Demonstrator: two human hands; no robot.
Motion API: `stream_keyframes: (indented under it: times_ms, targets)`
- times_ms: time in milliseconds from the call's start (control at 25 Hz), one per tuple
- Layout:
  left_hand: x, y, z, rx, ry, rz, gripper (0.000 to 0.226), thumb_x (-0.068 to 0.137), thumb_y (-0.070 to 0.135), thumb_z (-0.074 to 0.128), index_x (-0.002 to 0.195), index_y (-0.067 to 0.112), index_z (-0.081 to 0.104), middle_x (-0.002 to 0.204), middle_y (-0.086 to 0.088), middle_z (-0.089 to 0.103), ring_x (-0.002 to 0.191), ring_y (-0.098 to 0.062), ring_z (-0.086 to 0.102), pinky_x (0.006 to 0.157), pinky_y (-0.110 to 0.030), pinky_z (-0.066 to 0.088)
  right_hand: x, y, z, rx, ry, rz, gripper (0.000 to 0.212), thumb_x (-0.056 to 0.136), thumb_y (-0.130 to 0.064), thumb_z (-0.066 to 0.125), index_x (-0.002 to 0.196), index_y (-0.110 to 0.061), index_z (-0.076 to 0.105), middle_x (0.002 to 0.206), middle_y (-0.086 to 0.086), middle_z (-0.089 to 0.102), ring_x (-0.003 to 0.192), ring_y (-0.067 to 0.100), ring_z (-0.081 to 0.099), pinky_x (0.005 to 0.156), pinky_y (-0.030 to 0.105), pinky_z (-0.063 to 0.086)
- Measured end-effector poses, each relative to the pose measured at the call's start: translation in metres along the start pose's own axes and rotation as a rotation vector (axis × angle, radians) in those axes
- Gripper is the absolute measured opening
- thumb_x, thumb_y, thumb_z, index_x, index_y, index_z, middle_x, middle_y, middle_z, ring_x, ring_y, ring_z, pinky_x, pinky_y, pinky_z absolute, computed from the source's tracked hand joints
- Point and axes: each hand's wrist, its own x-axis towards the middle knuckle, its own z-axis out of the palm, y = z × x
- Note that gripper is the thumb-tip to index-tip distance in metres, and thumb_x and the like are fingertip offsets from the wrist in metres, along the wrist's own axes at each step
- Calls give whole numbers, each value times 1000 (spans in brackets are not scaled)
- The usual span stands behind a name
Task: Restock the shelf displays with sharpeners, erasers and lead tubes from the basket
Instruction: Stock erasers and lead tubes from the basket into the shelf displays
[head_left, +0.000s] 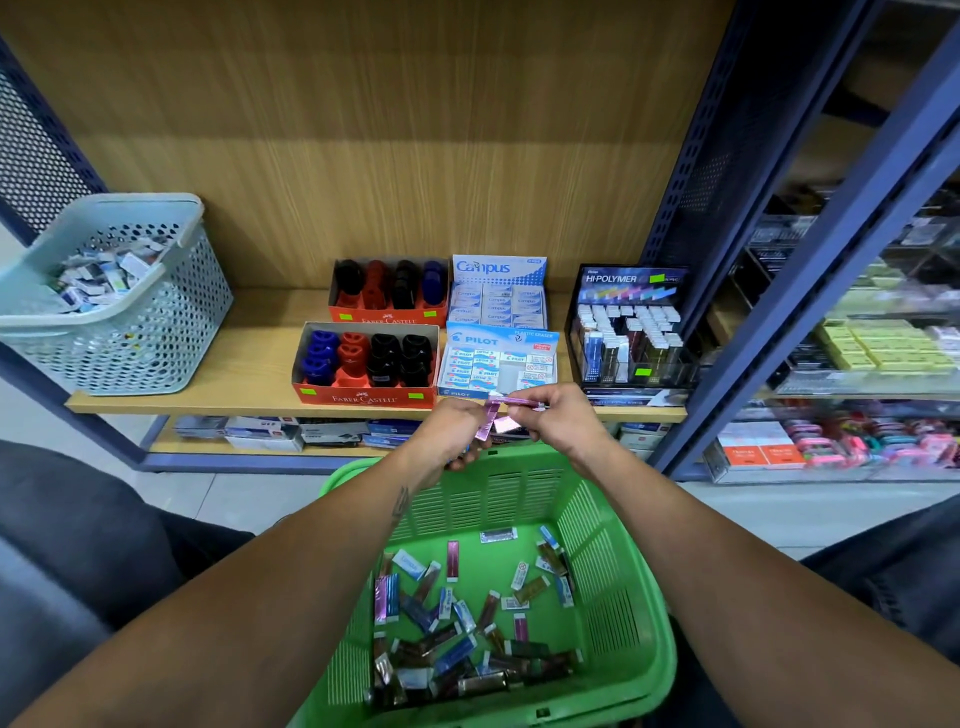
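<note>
A green basket (613, 561) in front of me holds several lead tubes and erasers. Above its far rim, my left hand (457, 431) grips a few pink lead tubes (485, 423). My right hand (556, 415) pinches one pink lead tube (519, 402) lying sideways, just in front of the shelf edge. On the wooden shelf (249, 364) stand two red Faber-Castell sharpener boxes (363, 397), a Campus eraser box (498, 270), a Pilot eraser box (498, 340) and a black Hi-Polymer lead display (631, 280) at the right.
A pale blue perforated basket (156, 332) with small packets sits at the shelf's left end. A lower shelf holds boxes (265, 431). A dark blue upright (810, 291) separates this bay from stocked shelves on the right. My knees flank the green basket.
</note>
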Motion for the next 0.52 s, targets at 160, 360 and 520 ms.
stream_keyframes:
  times_ms: [160, 360, 520]
  targets:
    - [-2, 0, 0, 147, -27, -4, 23, 100, 24, 48, 102, 9, 64, 76, -8, 64, 41, -14, 41, 39, -16, 23, 2, 6, 0, -145, -103, -36, 17, 90, -14, 73, 106, -11, 76, 64, 0, 64, 47, 6, 43, 48, 21, 37]
    - [-6, -6, 0, 36, -191, 21, 19, 100, 24, 57, 93, 9, 64, 75, -6, 64, 42, -11, 42, 34, -16, 22, 1, -2, 4, -195, -70, -89, 17, 94, -14, 67, 108, -8, 74, 61, -10, 60, 43, -5, 49, 47, 10, 36]
    - [-5, -3, 2, -170, -160, -16, 17, 101, 15, 55, 98, 0, 63, 75, -13, 63, 41, -12, 40, 32, -16, 22, 0, -11, 4, -213, 42, -56, 16, 102, -26, 54, 111, -21, 66, 83, 8, 71, 63, 12, 56, 52, 23, 40]
